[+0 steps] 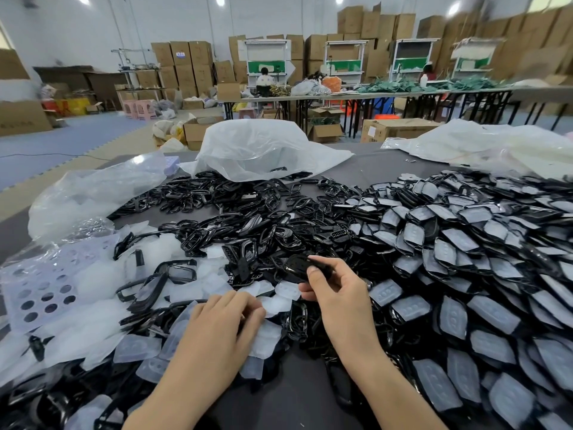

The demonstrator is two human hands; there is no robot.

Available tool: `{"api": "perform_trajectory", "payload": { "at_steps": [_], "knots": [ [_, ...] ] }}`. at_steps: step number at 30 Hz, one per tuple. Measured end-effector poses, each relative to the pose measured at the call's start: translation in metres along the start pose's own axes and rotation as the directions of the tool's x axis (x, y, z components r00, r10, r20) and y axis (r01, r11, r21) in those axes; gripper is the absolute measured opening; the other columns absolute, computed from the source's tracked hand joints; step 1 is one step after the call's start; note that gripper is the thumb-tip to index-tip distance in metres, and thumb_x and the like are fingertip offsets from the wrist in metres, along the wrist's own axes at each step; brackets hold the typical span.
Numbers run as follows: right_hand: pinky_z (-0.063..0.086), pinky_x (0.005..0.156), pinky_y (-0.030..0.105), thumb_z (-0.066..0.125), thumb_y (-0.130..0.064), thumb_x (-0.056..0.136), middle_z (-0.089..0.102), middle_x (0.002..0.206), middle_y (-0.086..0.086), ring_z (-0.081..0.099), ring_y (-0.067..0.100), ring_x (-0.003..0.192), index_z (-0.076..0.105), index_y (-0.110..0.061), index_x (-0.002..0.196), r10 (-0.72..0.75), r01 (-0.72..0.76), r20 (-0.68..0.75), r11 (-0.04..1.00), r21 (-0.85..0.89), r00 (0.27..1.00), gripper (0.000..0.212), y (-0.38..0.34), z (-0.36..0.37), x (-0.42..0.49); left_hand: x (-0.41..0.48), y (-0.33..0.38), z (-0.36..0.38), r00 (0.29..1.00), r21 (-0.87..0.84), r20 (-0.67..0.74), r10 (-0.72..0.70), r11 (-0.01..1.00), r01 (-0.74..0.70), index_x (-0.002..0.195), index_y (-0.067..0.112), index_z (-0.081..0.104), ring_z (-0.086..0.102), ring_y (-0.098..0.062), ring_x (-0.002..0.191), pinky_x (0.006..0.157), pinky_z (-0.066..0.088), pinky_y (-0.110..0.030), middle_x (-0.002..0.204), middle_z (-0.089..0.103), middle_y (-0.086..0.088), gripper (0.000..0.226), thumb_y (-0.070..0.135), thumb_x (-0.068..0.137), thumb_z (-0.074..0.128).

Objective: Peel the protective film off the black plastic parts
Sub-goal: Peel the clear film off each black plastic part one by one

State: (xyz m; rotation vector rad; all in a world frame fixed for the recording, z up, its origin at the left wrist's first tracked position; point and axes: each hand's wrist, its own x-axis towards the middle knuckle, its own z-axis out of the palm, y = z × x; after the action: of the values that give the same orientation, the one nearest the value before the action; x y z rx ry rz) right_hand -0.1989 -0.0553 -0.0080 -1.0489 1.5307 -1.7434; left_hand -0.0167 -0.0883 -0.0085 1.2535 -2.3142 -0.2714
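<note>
Right hand [338, 293] grips one black part [297, 267], left hand [223, 318] one film [278, 304].

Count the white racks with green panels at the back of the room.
4, in a row behind the long tables: leftmost rack, second rack, third rack, rightmost rack. Cartons could hide others.

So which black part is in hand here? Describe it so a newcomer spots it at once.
On the grey table, between the pale film scraps at left and the heap of film-covered parts at right, find the right hand. It pinches a black part, glossy and bare, raised above the rest.
</note>
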Motion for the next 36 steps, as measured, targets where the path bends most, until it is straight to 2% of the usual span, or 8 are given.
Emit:
{"api": "perform_trajectory", "payload": {
  "at_steps": [5,8,14,19,24,29,33,36],
  "knots": [
    [0.058,0.079,0.032,0.062,-0.024,0.098,0.076,0.081,-0.010,0.074,0.010,0.076,0.068,-0.036,0.101,0.006,-0.006,-0.002,1.000,0.000,1.000,0.014,0.001,-0.001,-0.001,0.000,-0.001,-0.001,0.997,0.004,0.069,0.037,0.999,-0.038,0.118,0.045,0.053,0.040,0.007,0.105,0.095,0.022,-0.017,0.095,0.051,0.029,0.021,0.045,0.098,0.051],
    [0.059,0.077,0.031,0.062,-0.021,0.098,0.076,0.083,-0.009,0.074,0.011,0.076,0.069,-0.034,0.101,0.020,-0.020,0.008,0.999,0.034,1.000,0.015,-0.001,0.000,-0.001,0.001,0.001,0.002,0.997,-0.007,0.046,0.064,0.998,-0.064,0.126,0.038,0.056,0.043,0.008,0.100,0.094,0.028,-0.016,0.098,0.049,0.026,0.026,0.033,0.101,0.048],
    [0.059,0.070,0.023,0.063,-0.006,0.096,0.078,0.095,0.005,0.076,0.020,0.085,0.073,-0.015,0.101,0.133,-0.201,0.206,0.912,0.358,0.969,0.015,-0.011,0.005,-0.002,0.004,0.012,-0.005,0.974,-0.470,-0.193,-0.115,0.882,0.011,0.093,0.043,0.065,0.058,-0.002,0.082,0.069,0.041,-0.006,0.091,0.059,0.020,0.027,0.020,0.099,0.052],
    [0.058,0.068,0.021,0.063,-0.004,0.096,0.077,0.086,0.000,0.076,0.020,0.079,0.072,-0.015,0.101,0.137,-0.195,0.211,0.939,0.284,0.968,0.016,-0.005,0.013,-0.008,0.003,0.013,-0.005,0.977,-0.641,-0.102,-0.187,0.763,0.079,0.093,0.045,0.067,0.061,-0.006,0.062,0.060,0.046,-0.011,0.074,0.067,0.002,0.032,0.018,0.100,0.052],
    [0.059,0.072,0.022,0.064,-0.006,0.096,0.073,0.090,0.008,0.077,0.023,0.081,0.072,-0.022,0.098,0.135,-0.174,0.183,0.959,0.221,0.974,0.018,0.002,0.015,-0.008,0.005,0.015,-0.004,0.972,-0.669,-0.070,-0.224,0.733,0.120,0.102,0.039,0.067,0.066,-0.005,0.075,0.071,0.048,-0.010,0.080,0.071,0.007,0.023,0.017,0.096,0.061],
    [0.059,0.071,0.022,0.066,-0.003,0.094,0.075,0.090,0.009,0.076,0.027,0.083,0.076,-0.021,0.091,0.182,-0.269,0.249,0.886,0.377,0.951,0.021,-0.004,0.015,-0.009,0.008,0.011,-0.002,0.949,-0.733,-0.039,-0.312,0.654,0.185,0.092,0.028,0.065,0.068,-0.011,0.071,0.069,0.051,-0.018,0.077,0.071,0.001,0.011,0.017,0.094,0.064],
    [0.059,0.072,0.023,0.064,0.000,0.094,0.076,0.097,0.013,0.075,0.026,0.086,0.073,-0.010,0.096,0.203,-0.333,0.299,0.803,0.495,0.932,0.013,-0.006,0.017,-0.011,0.006,0.016,0.005,0.977,-0.665,0.001,-0.212,0.730,0.159,0.093,0.030,0.057,0.054,-0.005,0.057,0.058,0.044,-0.017,0.068,0.062,0.005,0.021,0.010,0.092,0.063],
    [0.059,0.071,0.024,0.062,-0.002,0.095,0.076,0.099,0.014,0.075,0.025,0.085,0.070,-0.007,0.102,0.181,-0.321,0.309,0.807,0.497,0.934,0.012,-0.007,0.018,-0.011,0.005,0.020,0.006,0.990,-0.607,0.007,-0.144,0.786,0.119,0.087,0.028,0.062,0.061,-0.008,0.063,0.061,0.050,-0.022,0.075,0.068,0.004,0.016,0.014,0.095,0.061]
  ]
}}
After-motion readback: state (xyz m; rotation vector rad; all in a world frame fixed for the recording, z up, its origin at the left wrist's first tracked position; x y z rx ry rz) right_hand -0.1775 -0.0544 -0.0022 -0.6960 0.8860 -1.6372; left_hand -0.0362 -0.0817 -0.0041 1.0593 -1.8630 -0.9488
